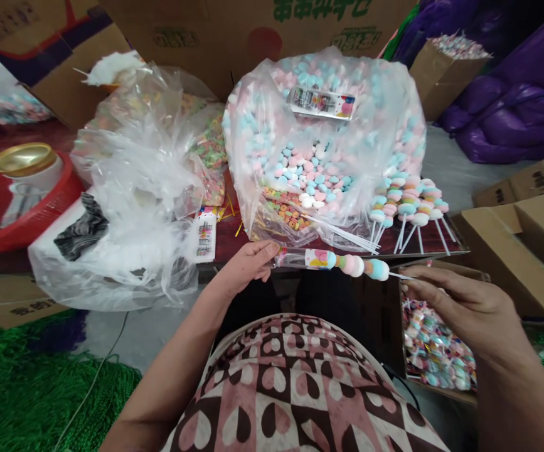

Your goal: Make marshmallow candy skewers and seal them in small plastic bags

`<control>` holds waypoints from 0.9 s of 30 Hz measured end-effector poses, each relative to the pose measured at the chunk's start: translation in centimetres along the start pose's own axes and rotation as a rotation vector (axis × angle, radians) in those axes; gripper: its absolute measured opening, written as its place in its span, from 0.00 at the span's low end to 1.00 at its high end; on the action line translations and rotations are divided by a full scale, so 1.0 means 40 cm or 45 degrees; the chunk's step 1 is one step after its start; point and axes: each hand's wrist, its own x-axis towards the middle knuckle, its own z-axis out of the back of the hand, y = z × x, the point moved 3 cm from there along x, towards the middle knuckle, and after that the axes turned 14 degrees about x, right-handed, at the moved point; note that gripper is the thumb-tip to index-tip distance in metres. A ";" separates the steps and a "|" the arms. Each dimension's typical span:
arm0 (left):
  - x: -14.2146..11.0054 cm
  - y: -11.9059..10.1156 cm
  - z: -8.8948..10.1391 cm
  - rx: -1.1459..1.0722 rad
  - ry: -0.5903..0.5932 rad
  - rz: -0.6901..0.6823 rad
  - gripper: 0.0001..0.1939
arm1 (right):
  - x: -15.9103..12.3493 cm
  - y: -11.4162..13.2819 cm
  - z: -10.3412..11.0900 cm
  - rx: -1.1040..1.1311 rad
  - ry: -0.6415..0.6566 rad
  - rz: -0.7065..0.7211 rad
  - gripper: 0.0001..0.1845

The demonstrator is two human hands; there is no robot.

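Observation:
My left hand [253,260] pinches the end of a clear printed candy wrapper [295,258] in front of my body. A marshmallow skewer [354,266] in pink, white, blue and orange lies level, its left end partly inside the wrapper. Its white stick is between the fingers of my right hand [460,301]. Beyond my hands, a large open clear bag [257,135] holds pastel marshmallows [312,166] and ring-shaped candies [288,210]. Loose white sticks [347,232] lie at its front edge. Several finished-looking skewers [410,201] lie stacked to its right.
A stack of printed wrappers [204,235] lies left of the bag. Further left are crumpled plastic bags [144,182] and a red basket [58,201] with a gold-lidded jar [22,160]. Low on the right, a box of wrapped candy [436,345] stands beside an open carton [492,251].

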 end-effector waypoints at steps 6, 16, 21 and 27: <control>-0.019 -0.039 0.010 0.368 -0.048 -0.105 0.25 | -0.008 -0.020 -0.038 0.021 0.066 0.016 0.12; -0.019 -0.017 0.003 0.379 -0.053 -0.090 0.22 | -0.020 -0.006 -0.073 -0.132 0.106 0.155 0.13; -0.018 -0.022 -0.005 0.428 -0.023 -0.072 0.22 | -0.024 -0.009 -0.103 0.041 0.159 0.053 0.11; -0.018 -0.040 -0.004 -0.234 -0.103 -0.133 0.20 | -0.027 -0.015 -0.160 0.224 0.194 -0.083 0.12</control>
